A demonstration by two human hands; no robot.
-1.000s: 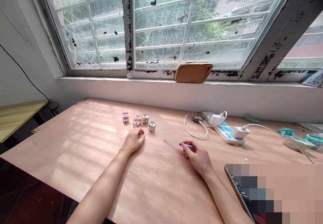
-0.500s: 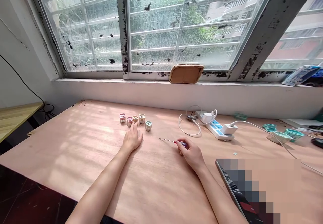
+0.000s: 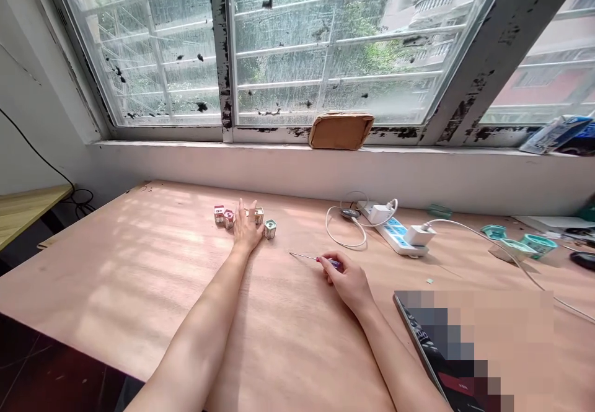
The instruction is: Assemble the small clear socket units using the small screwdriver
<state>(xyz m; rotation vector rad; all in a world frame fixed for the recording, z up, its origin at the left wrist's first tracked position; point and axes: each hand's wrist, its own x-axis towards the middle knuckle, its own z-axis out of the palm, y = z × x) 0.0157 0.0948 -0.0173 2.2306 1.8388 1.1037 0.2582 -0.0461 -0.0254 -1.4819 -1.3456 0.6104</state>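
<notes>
My left hand [image 3: 247, 229] reaches in among several small box-shaped pieces with coloured rims, its fingers stretched out and apart. It partly hides the yellow piece [image 3: 246, 212] in the middle. To its left are a pink square piece [image 3: 219, 215] and a pink many-sided piece [image 3: 229, 219]. A tan square piece [image 3: 259, 215] is beside its fingertips, and a green six-sided piece [image 3: 270, 229] stands just right of the hand. My right hand [image 3: 346, 277] is closed around the purple handle of a screwdriver [image 3: 304, 256], whose thin shaft points left above the table.
A white power strip [image 3: 400, 238] with plugged-in chargers and a white cable [image 3: 362, 238] lies to the right. Farther right are teal and white containers [image 3: 514, 249]. A dark flat device [image 3: 430, 350], partly pixelated, lies at the lower right. Cardboard [image 3: 341, 132] leans on the windowsill.
My left hand has moved slightly right and farther away, and its fingers have spread over the middle pieces. My right hand keeps the screwdriver in nearly the same place. The view has shifted a little.
</notes>
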